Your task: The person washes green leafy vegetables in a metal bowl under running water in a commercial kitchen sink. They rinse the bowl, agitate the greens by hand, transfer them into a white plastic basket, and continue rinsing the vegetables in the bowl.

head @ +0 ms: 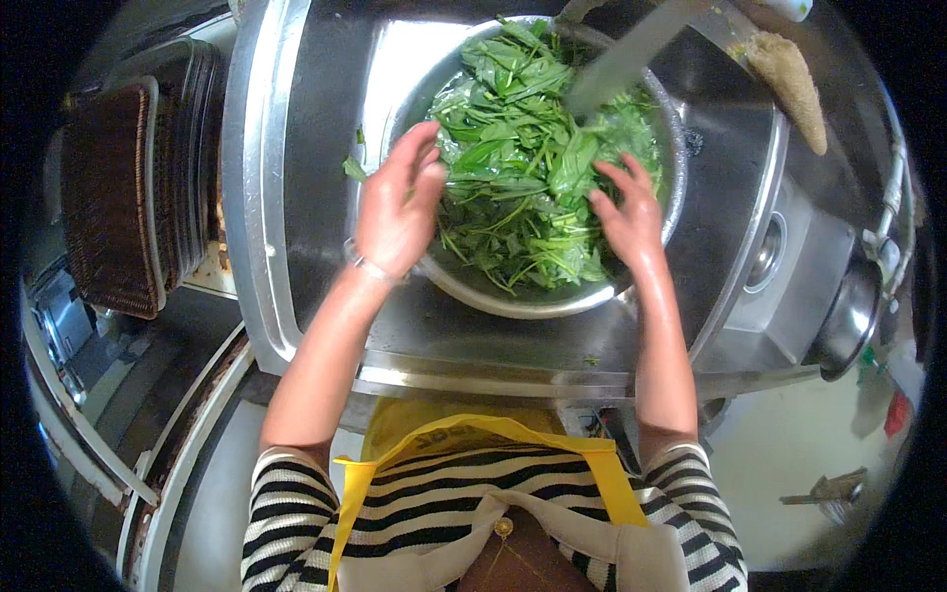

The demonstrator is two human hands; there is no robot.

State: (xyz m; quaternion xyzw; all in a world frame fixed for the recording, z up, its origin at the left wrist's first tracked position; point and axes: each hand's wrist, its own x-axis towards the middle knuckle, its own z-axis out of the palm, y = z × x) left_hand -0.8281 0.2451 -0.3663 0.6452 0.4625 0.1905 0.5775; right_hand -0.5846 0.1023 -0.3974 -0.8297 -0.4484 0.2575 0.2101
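Observation:
A large round metal basin [510, 305] stands in a stainless steel sink [325, 222]. Leafy green vegetables [510, 148] with thin stems fill it, with water glinting among the leaves. My left hand [403, 203] is at the basin's left rim, slightly blurred, thumb apart from the fingers and nothing visible in it. Over the right part of the greens, my right hand [631, 211] has its fingers spread, the tips at the leaves; whether they press in cannot be told. A blurred grey shape [629, 59], a tap spout or falling water, slants down to the greens from the upper right.
A loofah-like scrubber [788, 85] lies on the sink's upper right edge. Right of the sink are a smaller basin with a drain [766, 251] and a metal bowl [851, 318]. Brown woven trays [107, 200] stand stacked at left. Loose leaf bits [354, 169] cling left of the basin.

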